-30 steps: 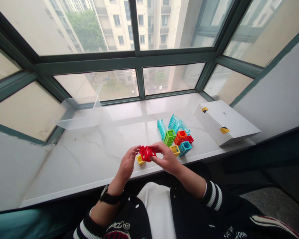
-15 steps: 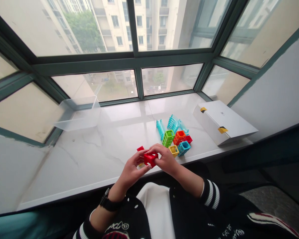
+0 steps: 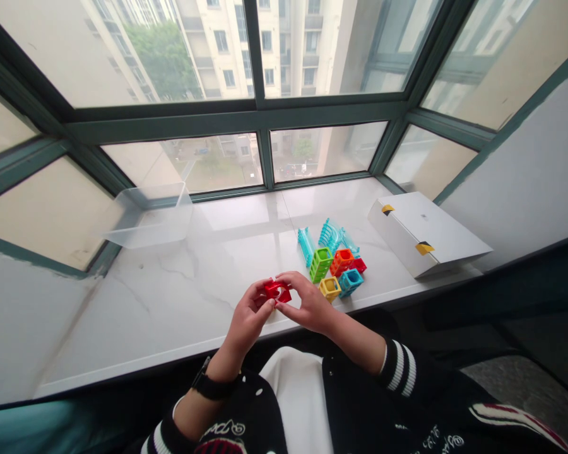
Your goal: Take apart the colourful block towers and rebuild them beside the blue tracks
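Between my two hands is a red plastic toy block [image 3: 278, 291] with openings in it, held above the front of the white sill. My left hand [image 3: 250, 315] grips its left side with thumb and fingers. On the right side my right hand [image 3: 307, 302] pinches the same block. Just right of my right hand stand a yellow block [image 3: 330, 288], a blue block [image 3: 351, 282], a green block [image 3: 320, 265] and an orange block [image 3: 341, 261]. A further red piece [image 3: 358, 265] lies behind the blue one. My fingers hide part of the held block.
Clear turquoise track pieces [image 3: 330, 234] lie behind the blocks. A white box [image 3: 428, 230] with yellow-and-black tabs sits at the right of the marble-look sill [image 3: 180, 302]. At the back left is a clear plastic bin [image 3: 149, 221], close to the window frame [image 3: 227, 123].
The red block has shifted slightly left and up and is turned, so its opening shows differently. Both hands have changed their hold on it. The other blocks stay where they were.
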Demonstrator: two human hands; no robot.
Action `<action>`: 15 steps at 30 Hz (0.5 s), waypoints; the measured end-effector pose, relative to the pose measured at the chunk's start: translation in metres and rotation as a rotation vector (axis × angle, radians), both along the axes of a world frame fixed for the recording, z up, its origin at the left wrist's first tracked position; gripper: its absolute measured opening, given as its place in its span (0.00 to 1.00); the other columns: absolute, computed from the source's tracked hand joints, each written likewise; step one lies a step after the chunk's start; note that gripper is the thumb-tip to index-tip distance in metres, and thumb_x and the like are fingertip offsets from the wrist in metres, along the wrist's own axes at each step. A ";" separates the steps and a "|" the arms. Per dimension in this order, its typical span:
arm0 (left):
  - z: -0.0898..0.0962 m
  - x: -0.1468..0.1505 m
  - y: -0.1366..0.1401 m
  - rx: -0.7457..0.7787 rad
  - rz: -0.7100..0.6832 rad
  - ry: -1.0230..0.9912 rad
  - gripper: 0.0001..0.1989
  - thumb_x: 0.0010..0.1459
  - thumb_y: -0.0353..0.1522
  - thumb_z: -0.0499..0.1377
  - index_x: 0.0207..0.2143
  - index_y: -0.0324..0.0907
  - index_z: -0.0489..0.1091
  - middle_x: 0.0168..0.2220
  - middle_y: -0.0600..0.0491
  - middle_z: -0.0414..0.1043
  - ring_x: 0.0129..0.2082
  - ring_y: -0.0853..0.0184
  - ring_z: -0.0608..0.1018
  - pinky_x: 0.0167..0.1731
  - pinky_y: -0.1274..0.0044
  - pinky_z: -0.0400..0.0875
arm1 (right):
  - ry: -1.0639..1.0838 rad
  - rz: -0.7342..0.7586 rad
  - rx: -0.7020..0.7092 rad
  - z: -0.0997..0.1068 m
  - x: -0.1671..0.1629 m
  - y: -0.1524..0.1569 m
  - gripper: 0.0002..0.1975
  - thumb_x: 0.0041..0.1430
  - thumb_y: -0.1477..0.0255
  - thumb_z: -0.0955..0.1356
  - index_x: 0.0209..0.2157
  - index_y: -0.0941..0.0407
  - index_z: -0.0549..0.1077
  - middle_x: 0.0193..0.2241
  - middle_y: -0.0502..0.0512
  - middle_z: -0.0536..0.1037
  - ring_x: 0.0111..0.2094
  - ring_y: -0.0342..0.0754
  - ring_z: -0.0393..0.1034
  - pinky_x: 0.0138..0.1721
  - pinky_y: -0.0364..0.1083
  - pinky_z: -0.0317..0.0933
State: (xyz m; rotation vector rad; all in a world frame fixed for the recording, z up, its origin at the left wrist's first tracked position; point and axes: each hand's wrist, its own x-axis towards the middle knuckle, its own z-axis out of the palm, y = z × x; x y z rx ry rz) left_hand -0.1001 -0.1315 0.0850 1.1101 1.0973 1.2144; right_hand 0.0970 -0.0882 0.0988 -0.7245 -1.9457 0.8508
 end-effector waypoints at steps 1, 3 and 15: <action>0.000 0.000 0.000 -0.019 0.007 -0.038 0.23 0.63 0.42 0.67 0.58 0.44 0.71 0.52 0.44 0.80 0.51 0.55 0.84 0.54 0.62 0.80 | -0.003 0.006 0.015 -0.002 0.000 -0.001 0.30 0.61 0.69 0.77 0.63 0.51 0.69 0.56 0.61 0.77 0.56 0.57 0.74 0.59 0.58 0.71; -0.001 0.002 0.000 -0.051 0.022 -0.126 0.23 0.64 0.43 0.67 0.57 0.44 0.72 0.53 0.44 0.79 0.52 0.54 0.83 0.53 0.61 0.80 | -0.011 -0.017 0.044 -0.006 -0.001 -0.001 0.38 0.59 0.69 0.79 0.68 0.49 0.65 0.59 0.62 0.75 0.59 0.58 0.73 0.61 0.59 0.71; -0.027 0.008 0.011 0.084 -0.001 0.082 0.30 0.69 0.46 0.61 0.68 0.50 0.61 0.59 0.44 0.76 0.60 0.55 0.78 0.62 0.59 0.72 | 0.054 -0.280 0.225 0.012 0.020 0.003 0.36 0.63 0.68 0.76 0.69 0.49 0.65 0.61 0.61 0.78 0.61 0.60 0.74 0.63 0.60 0.71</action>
